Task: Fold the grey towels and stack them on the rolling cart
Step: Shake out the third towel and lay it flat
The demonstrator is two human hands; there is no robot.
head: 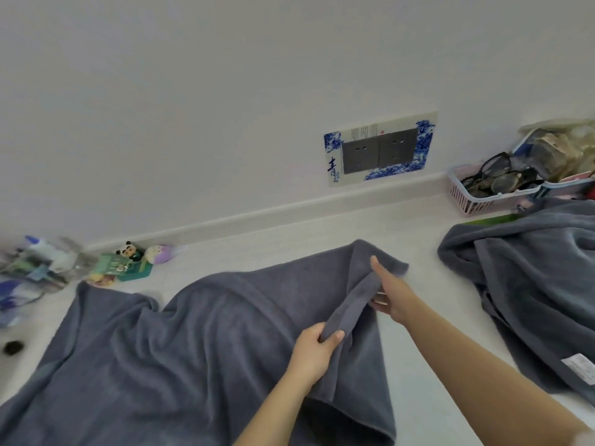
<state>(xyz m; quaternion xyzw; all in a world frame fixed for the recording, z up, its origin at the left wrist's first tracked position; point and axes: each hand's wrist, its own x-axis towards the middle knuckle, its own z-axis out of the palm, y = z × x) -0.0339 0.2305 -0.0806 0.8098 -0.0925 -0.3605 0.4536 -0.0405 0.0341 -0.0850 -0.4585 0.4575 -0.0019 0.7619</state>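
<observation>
A grey towel (199, 342) lies spread over the white table (428, 397), rumpled, with a raised ridge of cloth running along its right side. The left hand (314, 352) pinches the near end of that ridge, thumb on top and fingers curled under. Just beyond it and to its right, the right hand (391, 292) holds the ridge's far part, thumb stretched along the cloth and fingers tucked beneath; the towel's far corner sits just past this hand.

Well to the right of the right hand, a second towel (534, 284) lies in a loose heap, a white label (579, 365) showing on its near edge. Beyond that heap, against the wall, stands a pink basket (467, 201) holding glasses (499, 175). Beyond the right hand, on the wall, is a socket plate (380, 149) with a blue-and-white frame. Far left of the left hand, past the towel's far edge, small toys (135, 255) and blurred clutter sit by the wall.
</observation>
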